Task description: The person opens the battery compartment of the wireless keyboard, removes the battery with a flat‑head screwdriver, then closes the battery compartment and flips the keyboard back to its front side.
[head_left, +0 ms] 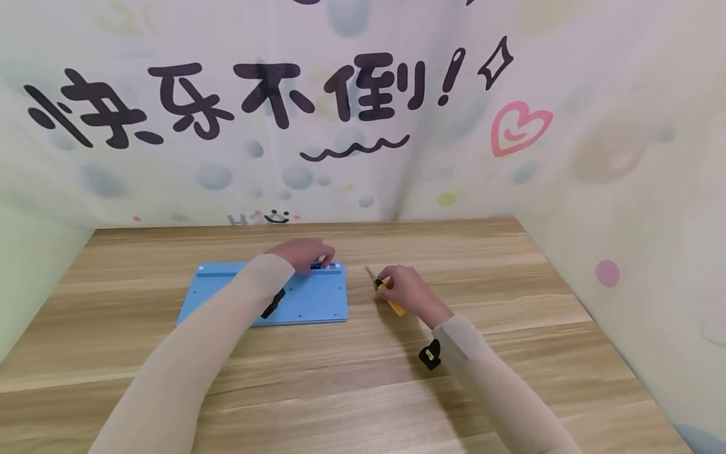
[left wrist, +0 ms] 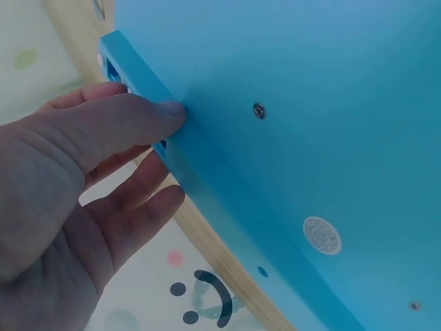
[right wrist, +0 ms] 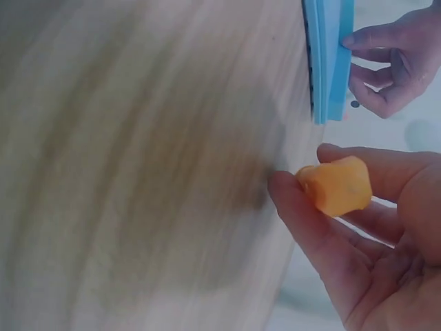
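Observation:
A light-blue keyboard [head_left: 317, 296] lies face down on the table, its underside dotted with small screws. Along its far edge runs a raised ridge, and at the right end a slot shows something dark and silvery, perhaps a battery [head_left: 316, 266]. My left hand [head_left: 302, 253] is at that slot. In the left wrist view, the left thumb [left wrist: 148, 124] lies on the ridge while fingers bend round its outer side, pinching it. To the right of the keyboard, my right hand [head_left: 409, 291] holds a screwdriver [head_left: 395, 308] by its orange-and-black handle, metal shaft pointing away and left.
The wood-grain table [head_left: 317, 391] reaches to a printed cloth [head_left: 351, 183] at the back and sides. A black wrist device [head_left: 430, 354] hangs below the right sleeve. A round pale foot [left wrist: 322, 235] is on the keyboard's underside.

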### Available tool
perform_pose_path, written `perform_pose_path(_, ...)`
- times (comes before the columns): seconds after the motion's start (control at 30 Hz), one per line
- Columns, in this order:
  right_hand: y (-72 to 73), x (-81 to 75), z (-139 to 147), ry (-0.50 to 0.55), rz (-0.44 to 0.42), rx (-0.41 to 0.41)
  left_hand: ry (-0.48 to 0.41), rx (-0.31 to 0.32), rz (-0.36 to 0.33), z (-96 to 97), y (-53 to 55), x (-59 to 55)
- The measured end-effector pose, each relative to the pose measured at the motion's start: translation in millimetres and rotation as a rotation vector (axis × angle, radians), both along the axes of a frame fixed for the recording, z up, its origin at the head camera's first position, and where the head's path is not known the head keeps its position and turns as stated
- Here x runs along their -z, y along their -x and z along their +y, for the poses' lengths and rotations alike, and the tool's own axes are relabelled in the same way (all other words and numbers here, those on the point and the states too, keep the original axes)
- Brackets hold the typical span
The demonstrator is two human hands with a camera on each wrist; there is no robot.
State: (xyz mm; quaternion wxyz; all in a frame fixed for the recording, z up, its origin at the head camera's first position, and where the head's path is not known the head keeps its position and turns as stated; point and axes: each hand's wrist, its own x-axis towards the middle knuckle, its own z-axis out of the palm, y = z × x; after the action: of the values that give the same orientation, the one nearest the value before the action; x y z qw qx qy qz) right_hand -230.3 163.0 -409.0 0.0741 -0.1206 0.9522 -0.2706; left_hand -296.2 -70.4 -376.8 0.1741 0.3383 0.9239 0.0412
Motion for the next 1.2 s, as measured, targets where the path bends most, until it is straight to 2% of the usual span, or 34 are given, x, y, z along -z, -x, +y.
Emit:
perform_pose_path(0.27, -5.1, 2.7, -4.7, 0.045, -0.021, 0.077, 0.024, 0.031, 0.019, 1.4, 4.2, 4.4)
perform_pose_path(0.57, -3.8, 7.2, -5.5, -0.021, 0.008, 0.110, 0.017, 0.051, 0.007, 1.4, 3.6, 2.7)
perform_pose_path(0.9, -5.7, 6.0, -1.6, 0.056, -0.083, 0.152, 0.030, 0.035, -0.001, 1.4, 2.2, 2.4)
perform_pose_path(1.2, -5.7, 7.4, 0.8, 0.072, -0.116, 0.143, 0.046, 0.067, 0.010, 0.8, 1.4, 0.7)
